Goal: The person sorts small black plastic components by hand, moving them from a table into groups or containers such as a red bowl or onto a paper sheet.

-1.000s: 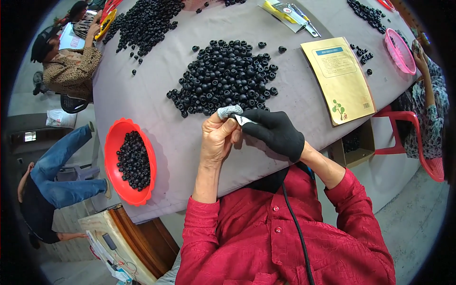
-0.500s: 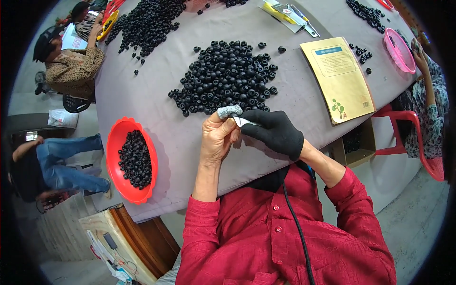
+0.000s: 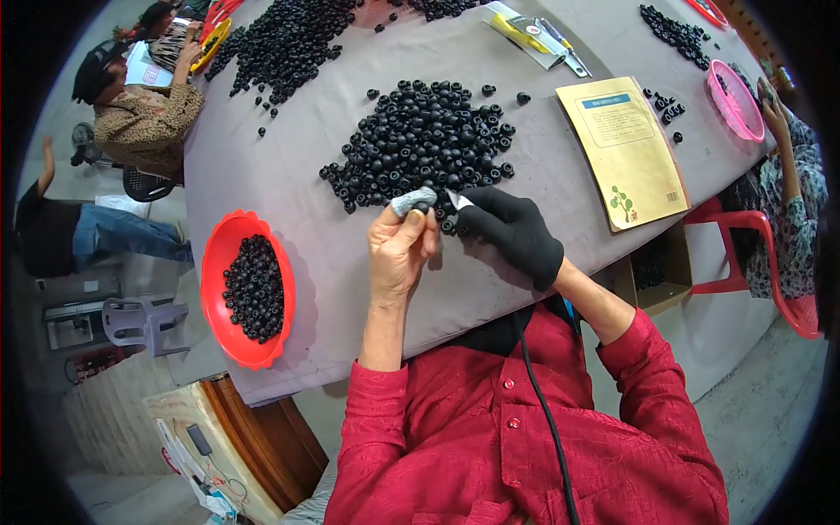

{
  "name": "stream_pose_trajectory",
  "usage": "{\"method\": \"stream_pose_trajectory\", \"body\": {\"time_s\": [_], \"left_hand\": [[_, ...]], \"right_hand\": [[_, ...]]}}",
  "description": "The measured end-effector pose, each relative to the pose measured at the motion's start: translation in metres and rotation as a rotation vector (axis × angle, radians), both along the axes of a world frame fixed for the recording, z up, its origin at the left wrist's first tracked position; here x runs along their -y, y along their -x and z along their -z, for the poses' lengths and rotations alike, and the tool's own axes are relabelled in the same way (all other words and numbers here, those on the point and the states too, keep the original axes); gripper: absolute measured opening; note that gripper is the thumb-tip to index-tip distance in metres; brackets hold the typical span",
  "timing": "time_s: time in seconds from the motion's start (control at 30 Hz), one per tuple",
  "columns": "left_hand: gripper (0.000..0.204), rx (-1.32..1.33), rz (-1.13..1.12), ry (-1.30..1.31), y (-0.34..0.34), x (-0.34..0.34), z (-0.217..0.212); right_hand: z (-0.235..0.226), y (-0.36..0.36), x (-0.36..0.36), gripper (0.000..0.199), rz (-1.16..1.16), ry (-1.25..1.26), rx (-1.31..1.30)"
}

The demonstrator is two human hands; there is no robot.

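Note:
At the near edge of a heap of small round black parts (image 3: 429,131), several with a hole in one end, my two hands work close together. My left hand (image 3: 401,254), bare except for a grey wrap on the forefinger, pinches one black part (image 3: 422,207) between thumb and forefinger. A black glove covers my right hand (image 3: 516,232), which is closed on a small, bright, pointed blade (image 3: 458,200). The blade's tip shows beyond the gloved fingers, a little apart from the pinched part. Its handle, if any, is hidden.
A red scalloped bowl (image 3: 214,306) of black parts stands at the left edge of the grey-covered table (image 3: 341,280). To the right lie a yellow booklet (image 3: 621,157) and a packaged tool (image 3: 538,35). A larger heap (image 3: 284,44) lies far left. Other people sit on both sides.
My hands have drawn slightly apart, and the blade has come away from my left fingers. A person standing at the left has moved, and a grey chair shows there now.

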State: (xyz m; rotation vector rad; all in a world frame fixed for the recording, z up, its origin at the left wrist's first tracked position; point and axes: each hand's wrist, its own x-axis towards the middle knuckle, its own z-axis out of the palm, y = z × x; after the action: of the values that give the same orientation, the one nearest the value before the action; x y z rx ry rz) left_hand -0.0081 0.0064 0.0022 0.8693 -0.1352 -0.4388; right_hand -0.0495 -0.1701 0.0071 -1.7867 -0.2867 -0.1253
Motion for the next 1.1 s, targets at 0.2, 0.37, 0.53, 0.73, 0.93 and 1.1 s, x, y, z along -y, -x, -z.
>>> {"method": "stream_pose_trajectory", "body": {"time_s": [0.2, 0.37, 0.53, 0.73, 0.93, 1.1], "left_hand": [[0.019, 0.255, -0.542, -0.522, 0.036, -0.052, -0.044], [0.017, 0.354, -0.925, -1.045, 0.029, -0.120, -0.073], [0.020, 0.490, -0.955, -1.180, 0.022, -0.143, -0.065], [0.020, 0.603, -0.500, -1.256, 0.028, -0.054, -0.042], [0.018, 0.633, -0.275, -1.324, 0.010, -0.024, -0.009], [0.025, 0.836, -0.235, -1.424, -0.005, -0.021, -0.009]], "right_hand": [[0.007, 0.002, 0.001, 0.046, 0.010, 0.152, 0.224], [0.006, 0.002, 0.004, 0.049, 0.067, 0.272, 0.366], [0.006, 0.000, 0.002, 0.053, 0.073, 0.288, 0.429], [0.005, 0.003, 0.000, 0.049, 0.084, 0.292, 0.391], [0.008, 0.003, 0.000, 0.048, 0.071, 0.271, 0.369], [0.009, 0.001, 0.000, 0.048, 0.055, 0.281, 0.369]]}}
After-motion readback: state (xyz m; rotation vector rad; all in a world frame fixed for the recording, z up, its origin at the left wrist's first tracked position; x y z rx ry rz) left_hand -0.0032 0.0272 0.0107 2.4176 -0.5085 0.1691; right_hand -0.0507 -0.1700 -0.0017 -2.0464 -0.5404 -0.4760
